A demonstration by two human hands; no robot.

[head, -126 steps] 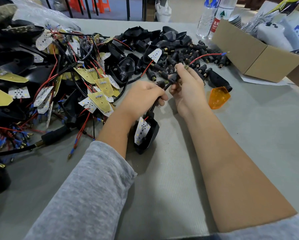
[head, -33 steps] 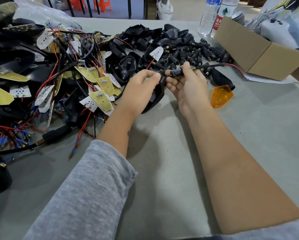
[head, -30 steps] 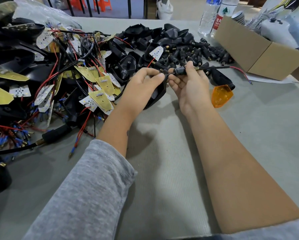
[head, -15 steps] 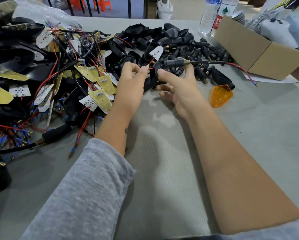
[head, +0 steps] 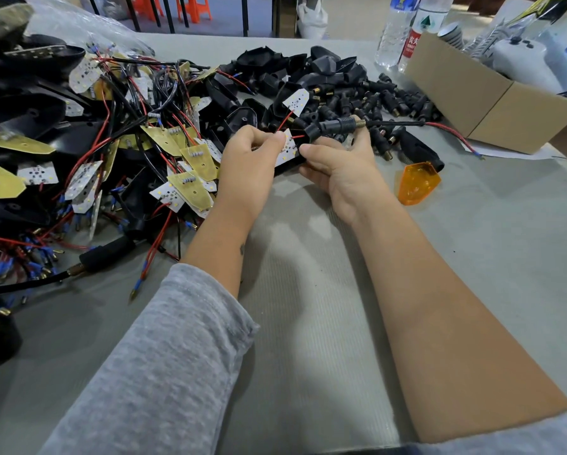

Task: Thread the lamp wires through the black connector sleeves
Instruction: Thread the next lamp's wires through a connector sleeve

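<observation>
While both hands work at the near edge of the parts heap, one lamp is mid-assembly. Left hand pinches the white LED board between thumb and curled fingers. Right hand curls round the black lamp housing, thumb on top beside the board. A black sleeve sits on this lamp's wires, which run out of its brass tip and trail right over the table to a red end near the cardboard box. A short red lead shows between board and sleeve.

Progress, as I judge it: this unit's wires are through its sleeve; what looks left is seating the board in the housing. The job overall is far from done. Bare sleeves lie heaped behind the hands, empty housings beyond them, and a large tangle of wired boards at left mostly without sleeves. One long sleeved lead lies at near left. An orange lens sits just right of the right hand.

Writing: two water bottles at far right; one has a red label with white characters and a green triangle mark, too small to read. Blue mark on a white item in the box, partly cut off.
</observation>
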